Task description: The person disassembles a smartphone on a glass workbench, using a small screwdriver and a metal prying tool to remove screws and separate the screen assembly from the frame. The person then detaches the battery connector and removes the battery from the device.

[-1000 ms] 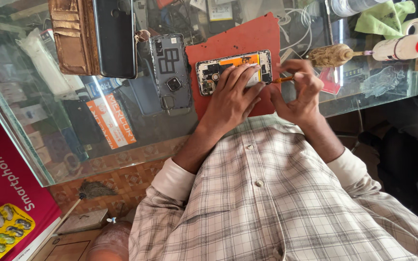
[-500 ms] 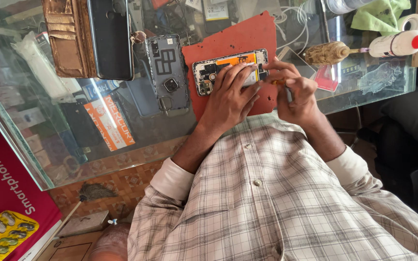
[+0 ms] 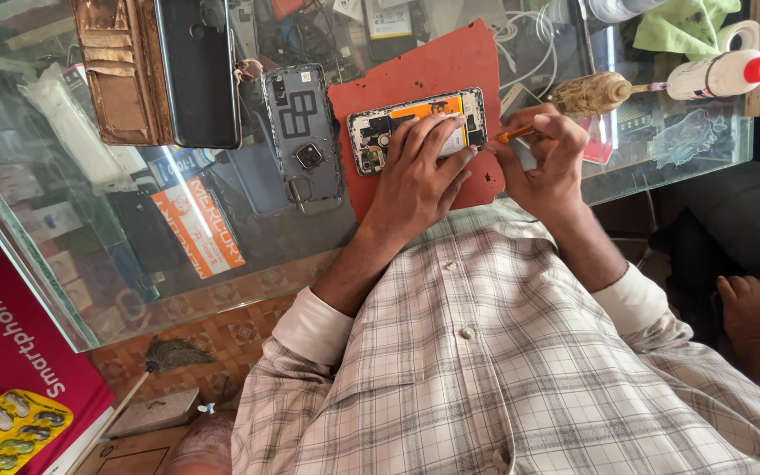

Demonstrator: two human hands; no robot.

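opened phone (image 3: pixel 415 123) stays pinned on the red mat (image 3: pixel 415 62) under our flat, open left hand (image 3: pixel 420 176); our right hand (image 3: pixel 547 163), clamped on the orange-handled tool (image 3: pixel 517 135), has eased back from its edge.

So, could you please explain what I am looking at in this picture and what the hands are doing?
There is no machine here: a person in a checked shirt works with bare hands, filmed by one head-worn camera looking down. On the glass counter lies a red rubber mat, and on it an opened smartphone with orange and black insides showing. The left hand rests flat on that phone; the right hand pinches a thin orange-handled tool at its edge. Beside the mat lies a grey phone back cover.
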